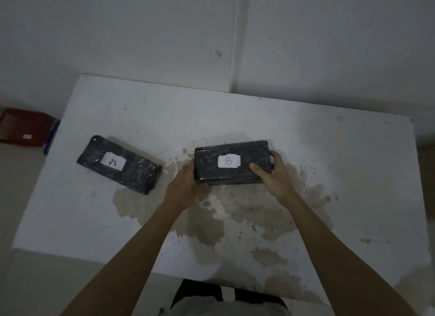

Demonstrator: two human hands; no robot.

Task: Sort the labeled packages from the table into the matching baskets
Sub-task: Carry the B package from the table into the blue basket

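Though gripped, package B mid-table.

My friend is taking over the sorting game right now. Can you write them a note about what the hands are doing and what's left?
Left hand and right hand grip the two ends of the B package.
The other package, its label hard to read, lies untouched on the left of the table.
A red basket sits on the floor, far left; no other basket is clearly in view.
Done: nothing visibly sorted in this view.
Left: carry B to its matching basket, then sort the second package.
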